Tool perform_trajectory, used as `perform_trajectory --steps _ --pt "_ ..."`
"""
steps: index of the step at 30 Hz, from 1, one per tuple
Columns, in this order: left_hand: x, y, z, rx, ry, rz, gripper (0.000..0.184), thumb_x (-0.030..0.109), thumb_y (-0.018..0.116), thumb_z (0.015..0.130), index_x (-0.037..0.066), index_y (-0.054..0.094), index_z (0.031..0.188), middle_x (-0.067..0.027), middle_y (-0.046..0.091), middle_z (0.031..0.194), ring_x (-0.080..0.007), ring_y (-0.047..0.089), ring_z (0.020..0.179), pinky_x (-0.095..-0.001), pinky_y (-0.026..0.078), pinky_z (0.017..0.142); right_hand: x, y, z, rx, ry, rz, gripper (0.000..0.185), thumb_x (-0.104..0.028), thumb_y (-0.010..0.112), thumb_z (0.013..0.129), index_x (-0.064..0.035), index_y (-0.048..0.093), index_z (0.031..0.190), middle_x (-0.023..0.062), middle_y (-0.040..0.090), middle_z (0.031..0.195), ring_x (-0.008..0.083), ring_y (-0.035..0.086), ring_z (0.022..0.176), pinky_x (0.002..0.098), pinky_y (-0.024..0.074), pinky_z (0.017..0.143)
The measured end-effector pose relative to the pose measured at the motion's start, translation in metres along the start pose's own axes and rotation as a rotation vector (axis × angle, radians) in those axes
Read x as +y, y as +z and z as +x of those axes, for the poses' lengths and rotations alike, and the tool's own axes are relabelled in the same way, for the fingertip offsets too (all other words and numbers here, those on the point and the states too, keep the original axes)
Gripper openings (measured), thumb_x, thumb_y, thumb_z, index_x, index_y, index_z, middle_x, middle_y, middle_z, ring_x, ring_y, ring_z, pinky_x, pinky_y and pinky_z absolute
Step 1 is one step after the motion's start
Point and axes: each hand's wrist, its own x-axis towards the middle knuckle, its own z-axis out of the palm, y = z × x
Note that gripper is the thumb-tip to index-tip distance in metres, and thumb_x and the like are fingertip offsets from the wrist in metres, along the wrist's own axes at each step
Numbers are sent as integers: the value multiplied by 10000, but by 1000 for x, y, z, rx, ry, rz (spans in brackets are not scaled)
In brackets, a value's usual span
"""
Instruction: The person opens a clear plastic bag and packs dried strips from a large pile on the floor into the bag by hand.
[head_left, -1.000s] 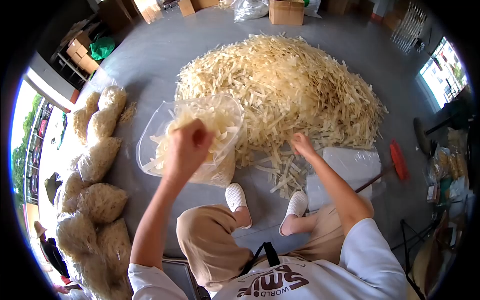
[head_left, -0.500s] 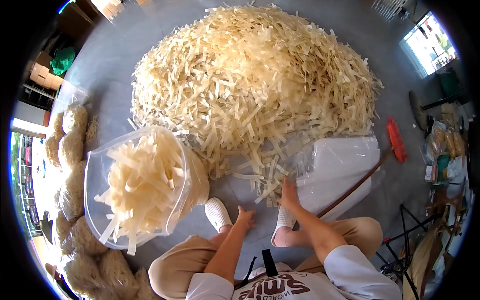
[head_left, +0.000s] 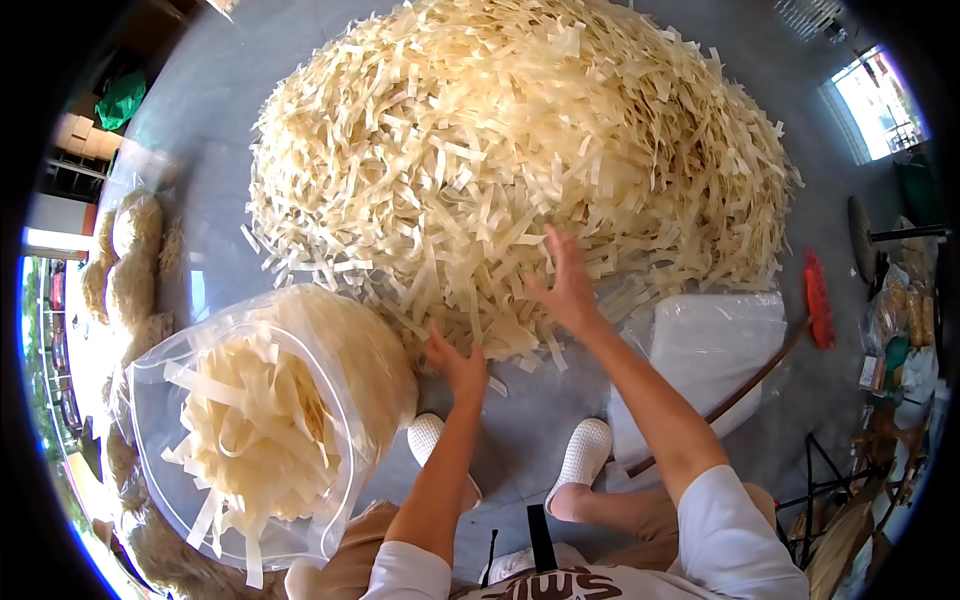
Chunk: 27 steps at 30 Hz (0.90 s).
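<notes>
A wide heap of pale yellow flat strips (head_left: 480, 170) covers the grey floor in front of me. My left hand (head_left: 457, 370) is at the heap's near edge, fingers apart, with nothing held in it. Further right and a little further forward, my right hand (head_left: 568, 285) spreads its fingers over the strips at the heap's near side, also holding nothing. To the left of my left hand, a clear plastic bag (head_left: 375, 350) filled with the same strips leans with its wide mouth towards me.
Flat clear plastic bags (head_left: 715, 345) lie stacked on the right, a broom with a red head (head_left: 818, 300) across them. Filled bags (head_left: 135, 260) line the left side. My white shoes (head_left: 582, 462) stand below the heap. A black metal frame (head_left: 815, 490) is at lower right.
Both hands have moved forward from near my shoes to the heap's near edge. Loose strips between the shoes have shifted up against the heap. The filled bag appears lower and further left.
</notes>
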Motion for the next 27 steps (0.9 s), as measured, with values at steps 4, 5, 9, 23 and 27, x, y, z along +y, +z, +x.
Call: perform_trajectory --steps 4,5,9,23,27 --pt "48 -6 65 183 61 284 934 239 747 640 143 194 1387 -277 203 1337 -433 227 1227 -501 224 1004 99 13 17 349 559 -208 851 -345 735 655 -9 296 1301 231 372 1250 390 307 1198 442 252 996" --pt "52 -3 84 250 20 318 1002 301 776 620 151 163 1398 -286 145 1370 -452 173 1256 -507 214 1014 113 6 19 328 786 -243 938 -407 755 624 -13 272 1324 242 325 1299 399 284 1220 447 233 1011" --pt "44 12 139 292 -222 181 1132 411 814 540 180 125 1408 -294 67 1399 -467 72 1289 -533 171 1035 136 -21 19 230 937 -174 1094 -527 755 572 -17 203 1367 244 204 1385 381 205 1285 455 202 1038" --pt "75 59 88 -509 191 37 915 87 787 537 221 354 1331 -202 300 1326 -355 293 1237 -409 326 986 41 30 17 -195 586 566 722 -325 780 637 2 465 1197 137 551 1113 224 531 1025 322 429 856" --pt "89 55 47 -507 327 -81 755 -70 681 600 140 437 1283 -198 373 1282 -291 380 1207 -318 339 982 24 12 -19 -214 625 902 608 -238 756 679 -15 486 1176 106 559 1083 175 537 987 293 440 819"
